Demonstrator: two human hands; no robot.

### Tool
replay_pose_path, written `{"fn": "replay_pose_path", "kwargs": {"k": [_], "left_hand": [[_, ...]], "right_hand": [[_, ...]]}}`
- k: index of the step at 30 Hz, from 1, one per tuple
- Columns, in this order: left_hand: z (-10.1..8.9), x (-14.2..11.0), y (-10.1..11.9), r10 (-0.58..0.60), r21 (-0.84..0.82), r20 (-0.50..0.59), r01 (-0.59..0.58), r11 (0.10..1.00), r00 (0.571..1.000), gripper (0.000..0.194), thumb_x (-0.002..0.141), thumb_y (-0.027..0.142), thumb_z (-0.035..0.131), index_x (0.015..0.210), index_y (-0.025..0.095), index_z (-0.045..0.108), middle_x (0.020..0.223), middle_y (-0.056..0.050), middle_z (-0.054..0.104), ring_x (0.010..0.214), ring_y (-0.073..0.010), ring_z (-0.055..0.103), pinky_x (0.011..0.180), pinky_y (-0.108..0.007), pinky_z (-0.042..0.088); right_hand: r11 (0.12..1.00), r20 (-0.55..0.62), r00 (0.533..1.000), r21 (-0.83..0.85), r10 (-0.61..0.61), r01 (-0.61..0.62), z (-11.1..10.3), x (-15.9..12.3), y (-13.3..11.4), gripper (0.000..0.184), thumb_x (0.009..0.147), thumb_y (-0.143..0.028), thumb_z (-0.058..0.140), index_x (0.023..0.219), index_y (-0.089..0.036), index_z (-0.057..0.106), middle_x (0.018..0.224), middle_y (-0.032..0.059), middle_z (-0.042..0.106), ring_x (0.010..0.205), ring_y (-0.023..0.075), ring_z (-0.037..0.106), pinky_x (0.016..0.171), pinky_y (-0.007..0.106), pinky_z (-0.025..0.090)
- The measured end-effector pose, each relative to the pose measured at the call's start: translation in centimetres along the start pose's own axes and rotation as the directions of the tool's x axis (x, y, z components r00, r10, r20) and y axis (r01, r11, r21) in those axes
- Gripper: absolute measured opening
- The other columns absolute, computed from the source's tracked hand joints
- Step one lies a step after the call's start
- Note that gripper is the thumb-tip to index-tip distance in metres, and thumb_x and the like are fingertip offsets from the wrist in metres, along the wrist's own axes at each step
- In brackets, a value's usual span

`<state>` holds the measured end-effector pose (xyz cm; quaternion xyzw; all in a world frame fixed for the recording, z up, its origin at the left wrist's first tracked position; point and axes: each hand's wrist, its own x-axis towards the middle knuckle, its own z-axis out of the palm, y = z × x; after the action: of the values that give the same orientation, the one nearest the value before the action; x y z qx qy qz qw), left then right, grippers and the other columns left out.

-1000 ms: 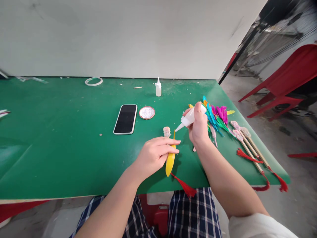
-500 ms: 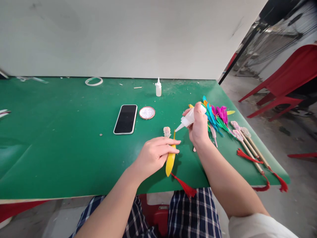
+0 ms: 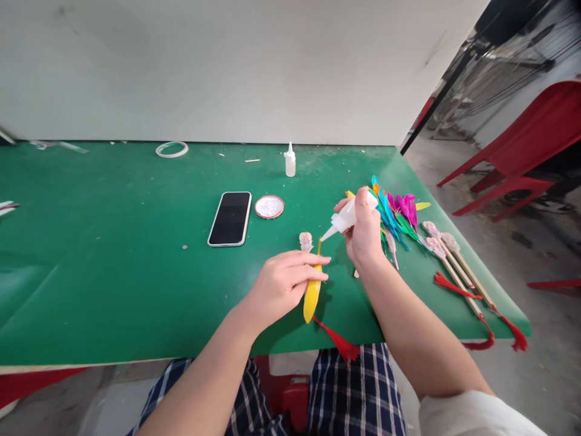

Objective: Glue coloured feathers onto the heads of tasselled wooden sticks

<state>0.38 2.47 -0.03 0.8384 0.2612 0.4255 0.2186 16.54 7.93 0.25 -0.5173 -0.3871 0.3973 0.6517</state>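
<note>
Between the fingers of my left hand (image 3: 284, 278) is a yellow feather (image 3: 312, 300), its broad end toward me and its thin quill pointing away. My right hand (image 3: 365, 233) is closed round a white squeeze glue bottle (image 3: 347, 215), tilted so its nozzle tip is at the quill end. Just beyond my left fingers shows a pale carved flower head (image 3: 305, 241); whatever joins it below is hidden by that hand. A red tassel (image 3: 342, 345) runs from under the feather over the table's near edge.
Colored feathers (image 3: 399, 212) lie in a pile behind my right hand. Several flower-headed sticks (image 3: 458, 266) with red tassels rest at the right edge. A phone (image 3: 230, 219), a round lid (image 3: 269, 206), a small white bottle (image 3: 290, 161) and a tape ring (image 3: 172, 149) are on the green table (image 3: 113, 260).
</note>
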Motion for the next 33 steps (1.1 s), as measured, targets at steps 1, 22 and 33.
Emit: {"fn": "replay_pose_path", "kwargs": {"k": [1, 22, 33], "left_hand": [[0.0, 0.01, 0.01, 0.0, 0.0, -0.001, 0.0, 1.0, 1.0, 0.021, 0.079, 0.006, 0.052, 0.08, 0.019, 0.068, 0.096, -0.005, 0.069, 0.085, -0.014, 0.064, 0.077, -0.028, 0.053], [0.03, -0.03, -0.07, 0.014, -0.002, -0.003, -0.014, 1.0, 1.0, 0.02, 0.078, 0.004, 0.054, 0.08, 0.018, 0.068, 0.096, -0.006, 0.069, 0.085, -0.0135, 0.064, 0.077, -0.027, 0.053], [0.02, -0.04, -0.07, 0.014, 0.0, -0.007, -0.014, 1.0, 1.0, 0.019, 0.078, 0.005, 0.054, 0.08, 0.019, 0.068, 0.096, -0.005, 0.069, 0.085, -0.0138, 0.064, 0.076, -0.028, 0.053]], "right_hand": [[1.0, 0.001, 1.0, -0.001, -0.002, 0.002, 0.01, 0.0, -0.02, 0.052, 0.075, -0.066, 0.039, 0.058, -0.019, 0.054, 0.043, -0.0033, 0.041, 0.037, 0.0074, 0.036, 0.034, 0.022, 0.025], [1.0, 0.002, 1.0, 0.019, -0.008, 0.008, 0.03, 0.03, -0.16, 0.053, 0.074, -0.067, 0.04, 0.057, -0.019, 0.054, 0.042, -0.0034, 0.041, 0.036, 0.0072, 0.036, 0.033, 0.022, 0.026], [0.998, 0.014, 0.999, -0.029, -0.053, 0.053, 0.0, 0.01, -0.22, 0.049, 0.076, -0.063, 0.041, 0.059, -0.019, 0.053, 0.042, -0.0038, 0.041, 0.035, 0.0072, 0.037, 0.033, 0.022, 0.026]]}}
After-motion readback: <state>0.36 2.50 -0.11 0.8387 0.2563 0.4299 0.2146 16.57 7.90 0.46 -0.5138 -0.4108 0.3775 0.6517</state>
